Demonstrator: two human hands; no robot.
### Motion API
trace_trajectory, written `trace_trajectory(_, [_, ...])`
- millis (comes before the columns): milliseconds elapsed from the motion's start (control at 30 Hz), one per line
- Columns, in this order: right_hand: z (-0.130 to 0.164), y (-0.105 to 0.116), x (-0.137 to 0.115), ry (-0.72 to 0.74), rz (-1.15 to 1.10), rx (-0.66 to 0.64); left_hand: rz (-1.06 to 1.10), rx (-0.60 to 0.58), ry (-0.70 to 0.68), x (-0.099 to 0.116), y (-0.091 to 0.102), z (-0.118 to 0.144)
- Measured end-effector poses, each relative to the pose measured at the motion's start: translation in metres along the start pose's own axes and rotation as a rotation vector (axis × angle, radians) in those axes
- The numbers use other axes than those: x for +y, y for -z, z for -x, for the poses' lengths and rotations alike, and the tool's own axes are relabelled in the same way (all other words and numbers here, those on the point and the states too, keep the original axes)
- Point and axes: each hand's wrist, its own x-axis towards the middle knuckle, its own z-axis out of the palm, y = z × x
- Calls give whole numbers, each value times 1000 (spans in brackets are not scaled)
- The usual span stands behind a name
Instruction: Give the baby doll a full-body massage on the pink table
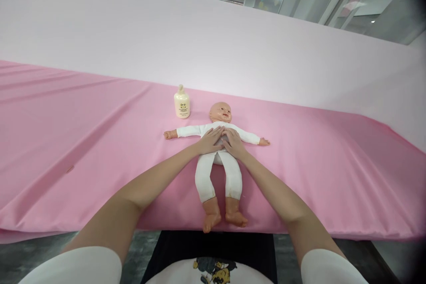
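A baby doll [203, 177] with a white cloth body lies on its back, head away from me and arms stretched out to the sides. Flat on the left side of its chest and belly rests my left hand [211, 141], fingers extended. My right hand [233, 143] lies open on the other side of the torso, its fingertips close to those of my left. Neither hand grips anything. Most of the doll's torso is hidden under both hands. Beyond the doll's outstretched arm on the left stands a cream pump bottle [182, 105] with a printed face.
A pink cloth [100, 151] with folds covers the table, whose front edge runs just past the doll's feet. A small brownish piece [69, 169] lies on the cloth at the left. Behind rises a white wall [166, 35] with glass panes above.
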Motion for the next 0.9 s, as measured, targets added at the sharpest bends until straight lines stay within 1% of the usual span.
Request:
trace_trajectory(100, [1,-4,5,-49,-22,-7,20,17,-4,-2,-1,1])
trace_trajectory(200, [1,-5,9,-73,-53,-55,79,56,-33,-6,-3,2])
trace_trajectory(267, [1,-4,10,-85,-64,-81,124,95,-68,-12,-3,4])
trace_trajectory(333, [1,-3,11,-104,-71,-100,155,139,-74,-21,-3,4])
trace_trajectory(467, [4,-2,14,-129,-81,-97,196,233,14,-38,-5,3])
trace_trajectory(567, [5,-2,16,-125,-92,-70,228,270,88,-45,-7,2])
trace_trajectory(667, [6,-2,15,-83,-98,9,234,278,110,-47,-9,1])
trace_trajectory(767, [7,0,12,-6,-109,88,241,290,117,-47,-10,0])
trace_trajectory(833, [8,4,9,61,-119,82,246,298,123,-46,-10,0])
trace_trajectory(900, [8,9,6,167,-132,8,245,305,121,-45,-10,1])
